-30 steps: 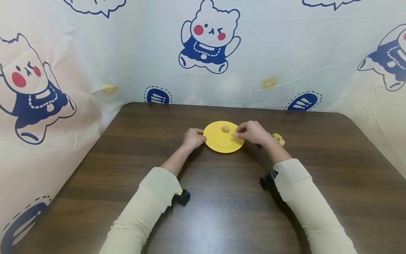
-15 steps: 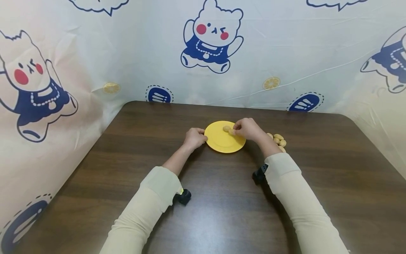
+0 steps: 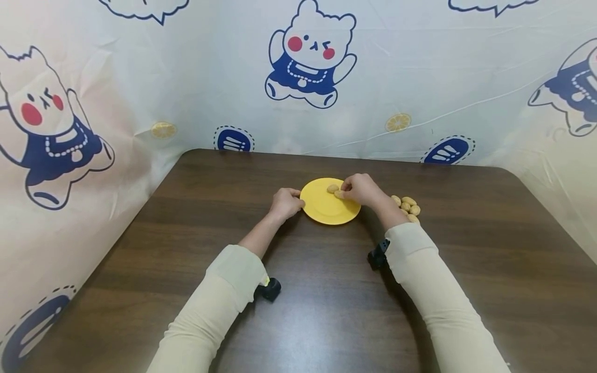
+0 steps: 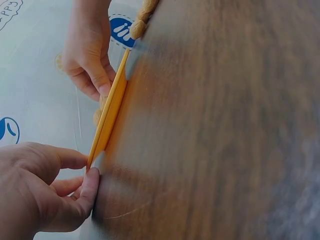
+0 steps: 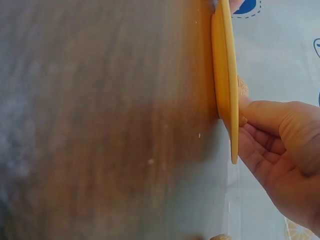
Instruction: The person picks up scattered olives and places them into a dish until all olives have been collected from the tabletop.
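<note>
A yellow plate [image 3: 326,213] lies on the brown table. My left hand [image 3: 285,203] grips its left rim; the left wrist view shows the thumb and fingers [image 4: 75,159] pinching the edge. Over the plate's upper right part, my right hand [image 3: 364,189] pinches a tan peanut in its shell [image 3: 338,195]. Another peanut [image 3: 332,188] sits on the plate just beside it. In the right wrist view, the right hand [image 5: 292,145] is at the plate's upper face, and its fingers partly hide the held peanut.
Several more peanuts [image 3: 410,209] lie in a small pile right of the plate, partly behind the right forearm. A patterned cloth [image 3: 210,67] hangs behind the wooden table [image 3: 298,290]. Black cameras [image 3: 270,290] are strapped at both wrists.
My right hand has moved a little left over the plate, bringing its peanut beside the other one. More of the pile shows now. The left hand stays on the rim.
</note>
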Available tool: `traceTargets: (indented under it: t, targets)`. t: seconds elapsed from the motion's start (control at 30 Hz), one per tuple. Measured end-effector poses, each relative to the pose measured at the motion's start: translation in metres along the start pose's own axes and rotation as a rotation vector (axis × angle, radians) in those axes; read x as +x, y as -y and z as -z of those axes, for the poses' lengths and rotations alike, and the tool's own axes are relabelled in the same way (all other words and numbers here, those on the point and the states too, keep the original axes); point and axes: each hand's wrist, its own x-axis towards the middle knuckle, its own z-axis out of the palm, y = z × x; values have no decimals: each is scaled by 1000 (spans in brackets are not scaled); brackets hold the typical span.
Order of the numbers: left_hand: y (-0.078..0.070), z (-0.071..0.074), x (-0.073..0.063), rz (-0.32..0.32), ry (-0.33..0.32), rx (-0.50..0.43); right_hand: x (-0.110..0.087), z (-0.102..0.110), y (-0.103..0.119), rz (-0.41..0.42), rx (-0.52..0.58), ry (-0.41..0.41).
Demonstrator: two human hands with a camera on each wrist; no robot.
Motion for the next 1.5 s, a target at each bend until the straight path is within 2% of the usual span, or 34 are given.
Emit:
traceTargets:
  t: [0.53,0.9,1.2,1.5]
  targets:
    - [1,0,0,-8,-6,4,-1,2,-2,-13,17,-6]
    - [1,0,-1,-16,-4,6,-13,16,-2,-11,20,-34]
    - [1,-1,-1,-22,-9,4,-29,29,-20,-10,31,-29]
    - [2,-1,1,-28,-15,13,-45,40,-46,-30,45,-45]
